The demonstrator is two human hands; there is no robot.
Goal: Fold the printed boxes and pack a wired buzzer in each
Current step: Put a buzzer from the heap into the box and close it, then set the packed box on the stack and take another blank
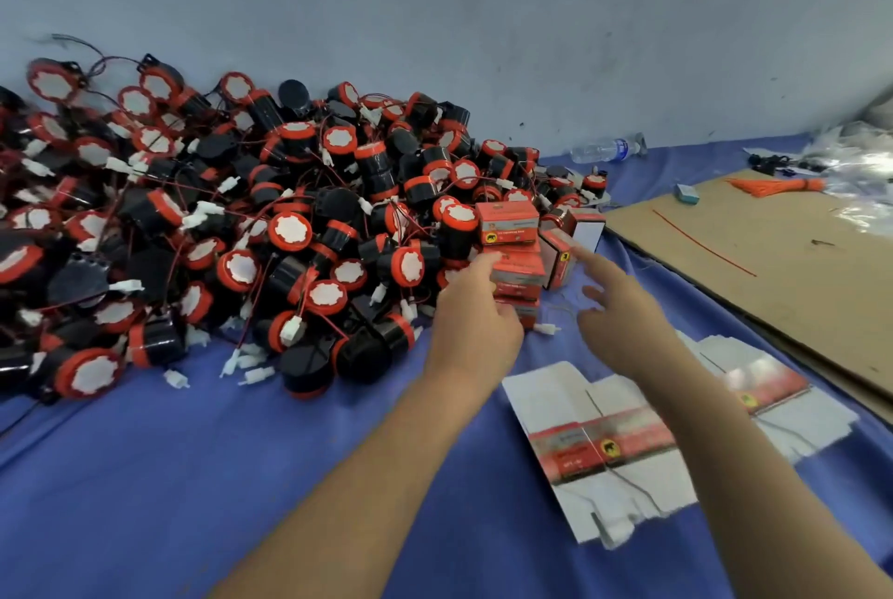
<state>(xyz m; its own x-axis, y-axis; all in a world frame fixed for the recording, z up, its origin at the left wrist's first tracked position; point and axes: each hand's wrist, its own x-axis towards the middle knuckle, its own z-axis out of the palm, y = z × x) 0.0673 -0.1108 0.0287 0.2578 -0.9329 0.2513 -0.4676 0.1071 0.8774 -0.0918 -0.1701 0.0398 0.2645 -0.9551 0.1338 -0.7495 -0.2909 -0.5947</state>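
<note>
1. Loosely open, nothing gripped: left hand [476, 323] and right hand [623, 308], fingertips [484, 261] at folded boxes [512, 265] beside buzzer pile [241, 236].
2. Near right, flat boxes [604, 444]: light, flimsy card, probably best pinched by edges.

The location is a small packing workshop. Indicators: a bulk heap of wired buzzers [241, 221] on a blue cloth [193, 477], flat box blanks [604, 444], and a cardboard sheet [773, 270].

Grey wall [483, 18], blue cloth [145, 477] below, cardboard [773, 260] rt.
</note>
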